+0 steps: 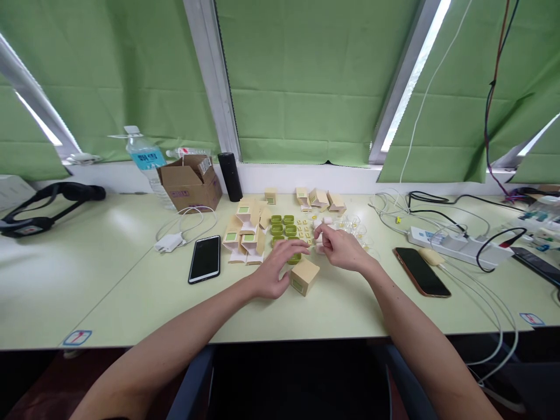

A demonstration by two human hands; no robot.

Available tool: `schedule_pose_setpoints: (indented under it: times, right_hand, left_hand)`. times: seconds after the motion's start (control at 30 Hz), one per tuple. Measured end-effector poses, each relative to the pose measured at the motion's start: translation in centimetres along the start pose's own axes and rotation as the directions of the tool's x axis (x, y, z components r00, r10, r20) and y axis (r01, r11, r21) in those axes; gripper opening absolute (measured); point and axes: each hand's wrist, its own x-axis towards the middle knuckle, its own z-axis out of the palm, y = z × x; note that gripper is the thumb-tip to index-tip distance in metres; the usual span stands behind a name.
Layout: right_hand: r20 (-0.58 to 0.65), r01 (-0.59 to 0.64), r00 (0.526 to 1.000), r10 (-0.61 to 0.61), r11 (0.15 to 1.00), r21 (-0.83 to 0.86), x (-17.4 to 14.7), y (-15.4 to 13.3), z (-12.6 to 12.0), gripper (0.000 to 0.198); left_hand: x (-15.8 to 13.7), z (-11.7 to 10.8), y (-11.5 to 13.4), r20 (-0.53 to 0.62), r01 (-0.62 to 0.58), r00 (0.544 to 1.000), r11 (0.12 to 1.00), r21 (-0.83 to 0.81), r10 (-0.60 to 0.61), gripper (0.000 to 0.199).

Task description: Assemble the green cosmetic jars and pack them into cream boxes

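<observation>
My left hand (pixel 275 271) reaches over the green trays with its fingers stretched out, apparently holding nothing. Just right of its thumb stands a closed cream cardboard box (pixel 305 276) with a green label. Beneath and beyond the fingers are rows of small green trays (pixel 277 230), partly covered by the hand. My right hand (pixel 343 248) is closed, its index finger bent down at the small white pieces (pixel 322 223); whatever it pinches is hidden. Tiny yellowish pieces (pixel 303 228) lie between the trays and the white pieces. Clear plastic domes (pixel 353 222) sit beyond my right hand.
Open cream boxes (pixel 247 216) are stacked left of the trays, and more boxes (pixel 319 198) stand behind. A phone (pixel 205 259) and charger (pixel 170 242) lie left; another phone (pixel 420 272) and a power strip (pixel 459 248) lie right. A brown carton (pixel 191 189) stands at the back.
</observation>
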Motion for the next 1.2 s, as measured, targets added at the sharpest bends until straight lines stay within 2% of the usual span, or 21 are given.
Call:
schedule_pose_setpoints:
  times: [0.1,0.23,0.4,0.63,0.77,0.83,0.87,0.97,1.07,1.13,1.2]
  right_hand:
    - [0.003,-0.021,1.000,0.021,0.997,-0.071,0.2,-0.1,0.4,0.034]
    - [0.020,-0.064,0.997,0.069,0.979,-0.195,0.5,-0.4,0.9,0.036]
    - [0.028,-0.074,0.996,0.085,0.956,-0.283,0.5,-0.7,1.0,0.038]
    - [0.016,-0.076,0.996,0.085,0.950,-0.304,0.4,-1.1,0.9,0.037]
    - [-0.002,-0.103,0.994,0.108,0.942,-0.320,0.4,-1.3,0.6,0.037]
    - [-0.019,-0.126,0.992,0.127,0.940,-0.317,0.4,-1.5,0.4,0.037]
    - [-0.025,-0.138,0.990,0.136,0.939,-0.314,0.4,-1.5,0.3,0.037]
    - [-0.022,-0.160,0.987,0.162,0.933,-0.321,0.4,-1.7,0.2,0.036]
    - [-0.002,-0.158,0.986,0.168,0.923,-0.349,0.5,-1.9,0.2,0.036]
    - [0.003,-0.148,0.987,0.161,0.916,-0.374,0.4,-2.1,0.3,0.036]
    - [0.007,-0.137,0.988,0.152,0.909,-0.393,0.3,-2.3,0.4,0.036]
  left_hand:
    - [0.0,0.0,0.3,0.099,0.026,0.995,0.999,-0.022,-0.024,0.066]
    - [-0.2,0.2,0.3,0.122,0.082,0.990,0.996,-0.027,-0.078,0.056]
    - [0.4,-0.1,0.4,0.192,0.055,0.979,0.998,0.034,-0.061,0.058]
    - [1.6,-0.7,2.7,0.238,0.089,0.961,0.972,0.218,-0.141,0.054]
    - [3.4,-2.8,2.8,0.181,0.124,0.967,0.952,0.279,-0.179,0.049]
    - [5.4,-4.4,1.5,0.118,0.170,0.969,0.933,0.318,-0.217,0.043]
    - [6.6,-5.3,0.4,0.077,0.206,0.966,0.919,0.335,-0.245,0.047]
    - [10.9,-7.5,-4.0,-0.009,0.324,0.937,0.859,0.397,-0.349,0.053]
    - [14.8,-8.4,-8.9,-0.038,0.423,0.874,0.720,0.550,-0.485,0.055]
    - [16.4,-8.1,-11.6,-0.014,0.444,0.806,0.588,0.677,-0.592,0.060]
    - [17.1,-7.1,-13.8,-0.030,0.470,0.770,0.536,0.701,-0.637,0.062]
